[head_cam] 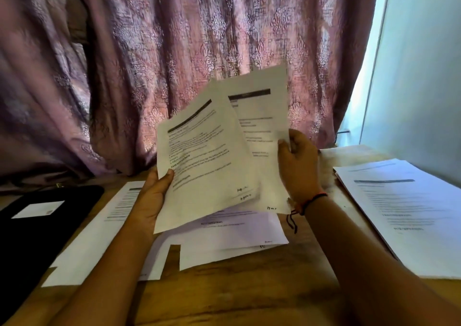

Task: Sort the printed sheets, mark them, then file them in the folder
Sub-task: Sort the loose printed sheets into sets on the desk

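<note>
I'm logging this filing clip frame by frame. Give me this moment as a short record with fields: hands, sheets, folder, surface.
left hand: grips front sheet at its left edge
right hand: grips rear sheet at its right edge
held sheets: raised above table, fanned apart, handwritten marks near bottom corners
loose sheets: lying overlapped under the hands
right stack: printed pages, flat
black folder: far left, closed, white label
table: wooden

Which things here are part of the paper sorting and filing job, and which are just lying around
Part of the job:
- left hand holding a printed sheet
- right hand holding a second sheet
- loose sheets on the table
- single sheet at left
- stack of sheets at right
- black folder

Just there:
- patterned curtain
- wrist bands
</note>
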